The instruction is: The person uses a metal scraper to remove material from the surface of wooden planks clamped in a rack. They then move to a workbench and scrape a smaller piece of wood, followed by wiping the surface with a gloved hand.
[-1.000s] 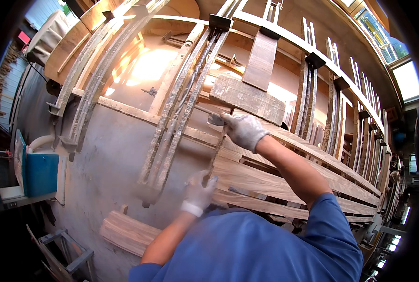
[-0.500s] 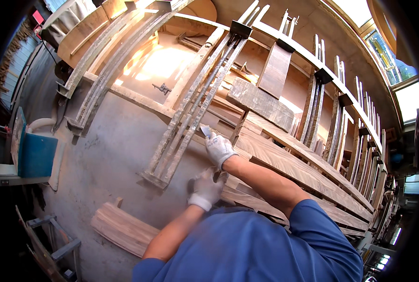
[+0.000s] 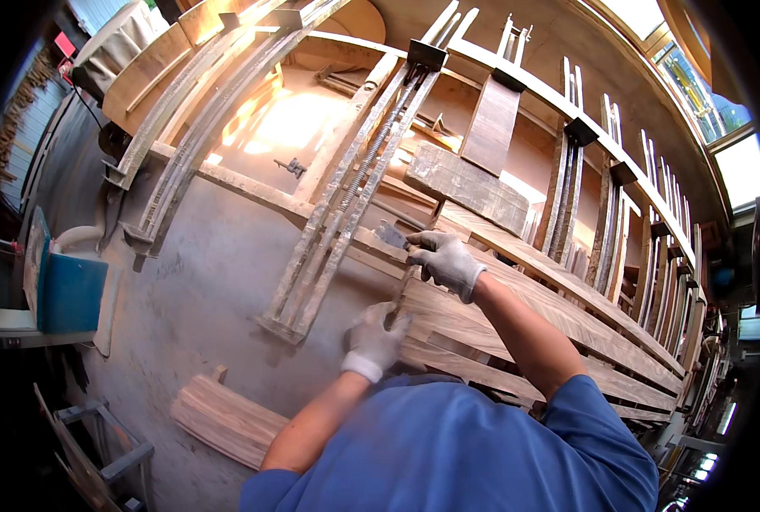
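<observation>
My right hand (image 3: 450, 263), in a white glove, grips a putty knife (image 3: 390, 234) with a flat metal blade. The blade points left, beyond the upper left end of a striped wooden panel (image 3: 516, 299). My left hand (image 3: 375, 338), also gloved and slightly blurred, hangs below it near the ends of the lower boards. Its fingers are curled, and whatever they hold is hidden. A long clamp (image 3: 346, 200) with a threaded screw slants just left of both hands. Behind the panel lie a weathered wood block (image 3: 467, 188) and a brown board (image 3: 491, 128).
More clamps (image 3: 201, 128) stand along the rack at left and right. A curved stack of wooden strips (image 3: 226, 418) lies low on the left. A blue bin (image 3: 71, 292) and a grey stepped frame (image 3: 111, 444) stand on the concrete floor (image 3: 201, 290) at far left.
My right hand has moved right and slightly down, turning so its back faces up, with the putty knife still in it. My left hand stays in nearly the same place.
</observation>
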`<act>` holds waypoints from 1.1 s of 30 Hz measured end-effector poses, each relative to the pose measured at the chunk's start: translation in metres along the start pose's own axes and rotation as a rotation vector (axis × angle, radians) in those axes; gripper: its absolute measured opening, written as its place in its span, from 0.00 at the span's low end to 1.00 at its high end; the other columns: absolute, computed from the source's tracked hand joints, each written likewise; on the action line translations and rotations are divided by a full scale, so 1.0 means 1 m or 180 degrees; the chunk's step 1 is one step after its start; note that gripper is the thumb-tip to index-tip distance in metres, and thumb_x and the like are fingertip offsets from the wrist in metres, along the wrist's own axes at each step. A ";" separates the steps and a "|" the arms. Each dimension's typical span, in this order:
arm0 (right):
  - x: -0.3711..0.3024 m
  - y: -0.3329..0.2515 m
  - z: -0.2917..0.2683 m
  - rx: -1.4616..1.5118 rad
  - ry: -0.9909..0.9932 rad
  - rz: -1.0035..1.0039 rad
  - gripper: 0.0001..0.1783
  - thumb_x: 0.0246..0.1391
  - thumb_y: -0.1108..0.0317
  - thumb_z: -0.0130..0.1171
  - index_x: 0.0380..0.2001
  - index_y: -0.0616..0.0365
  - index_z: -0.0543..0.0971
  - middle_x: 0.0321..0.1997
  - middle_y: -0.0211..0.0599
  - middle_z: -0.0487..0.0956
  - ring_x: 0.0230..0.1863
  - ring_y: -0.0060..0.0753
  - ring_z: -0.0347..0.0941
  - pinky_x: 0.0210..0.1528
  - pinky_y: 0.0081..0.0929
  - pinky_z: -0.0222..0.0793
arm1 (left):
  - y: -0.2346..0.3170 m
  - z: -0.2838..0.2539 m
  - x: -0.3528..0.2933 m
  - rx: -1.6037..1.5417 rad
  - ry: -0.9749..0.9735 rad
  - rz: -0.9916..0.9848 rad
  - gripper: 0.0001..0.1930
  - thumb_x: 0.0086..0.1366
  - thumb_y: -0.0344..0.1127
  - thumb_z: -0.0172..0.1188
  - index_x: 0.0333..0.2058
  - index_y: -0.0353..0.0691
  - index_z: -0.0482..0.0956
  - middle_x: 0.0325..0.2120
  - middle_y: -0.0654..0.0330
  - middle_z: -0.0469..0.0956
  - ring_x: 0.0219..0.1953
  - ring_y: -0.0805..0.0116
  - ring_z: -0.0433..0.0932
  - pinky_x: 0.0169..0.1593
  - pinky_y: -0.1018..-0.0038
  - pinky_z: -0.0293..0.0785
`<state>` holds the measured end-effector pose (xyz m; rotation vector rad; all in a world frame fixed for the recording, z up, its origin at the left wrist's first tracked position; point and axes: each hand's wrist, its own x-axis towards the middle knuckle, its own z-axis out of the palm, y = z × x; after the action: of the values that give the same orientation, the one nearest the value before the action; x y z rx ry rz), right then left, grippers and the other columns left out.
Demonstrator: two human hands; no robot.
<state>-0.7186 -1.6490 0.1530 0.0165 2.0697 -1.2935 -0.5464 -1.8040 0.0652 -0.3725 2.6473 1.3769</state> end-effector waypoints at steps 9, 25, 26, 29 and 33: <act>-0.053 0.031 -0.114 0.0011 0.0878 0.0302 0.21 0.60 0.65 0.73 0.54 0.63 0.88 0.30 0.26 0.82 0.26 0.16 0.74 0.25 0.20 0.71 | 0.006 -0.003 0.002 -0.0152 -0.0140 -0.0101 0.23 0.67 0.48 0.70 0.52 0.35 0.86 0.53 0.44 0.85 0.58 0.44 0.81 0.65 0.54 0.74; -0.029 0.104 -0.144 -0.1727 0.0891 -0.0778 0.24 0.63 0.61 0.65 0.61 0.50 0.85 0.50 0.53 0.88 0.51 0.51 0.87 0.54 0.38 0.82 | 0.010 -0.005 0.000 0.0120 -0.0312 -0.0224 0.24 0.71 0.48 0.68 0.56 0.36 0.83 0.56 0.42 0.82 0.61 0.44 0.79 0.66 0.55 0.74; -0.026 0.098 -0.140 -0.1786 0.0860 -0.0724 0.24 0.63 0.61 0.66 0.61 0.50 0.85 0.50 0.52 0.88 0.50 0.51 0.87 0.54 0.38 0.82 | 0.010 -0.005 0.000 0.0126 -0.0329 -0.0258 0.24 0.71 0.49 0.67 0.56 0.36 0.83 0.56 0.42 0.82 0.61 0.43 0.78 0.66 0.55 0.74; -0.010 0.078 -0.125 -0.1955 0.0817 -0.0606 0.24 0.61 0.61 0.66 0.61 0.48 0.85 0.49 0.51 0.88 0.50 0.51 0.86 0.55 0.41 0.82 | 0.008 -0.004 0.001 0.0123 -0.0378 -0.0288 0.25 0.72 0.50 0.67 0.57 0.37 0.82 0.56 0.43 0.82 0.61 0.43 0.78 0.66 0.55 0.74; 0.011 0.056 -0.116 -0.2029 0.0528 -0.0752 0.24 0.63 0.61 0.66 0.61 0.51 0.85 0.53 0.50 0.88 0.51 0.49 0.87 0.57 0.39 0.82 | 0.006 -0.003 0.001 0.0151 -0.0384 -0.0270 0.25 0.72 0.50 0.66 0.57 0.37 0.82 0.57 0.42 0.82 0.62 0.43 0.78 0.66 0.55 0.74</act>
<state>-0.7705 -1.5318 0.1339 -0.4270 2.6029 -0.7209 -0.5493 -1.8039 0.0713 -0.3788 2.5313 1.2675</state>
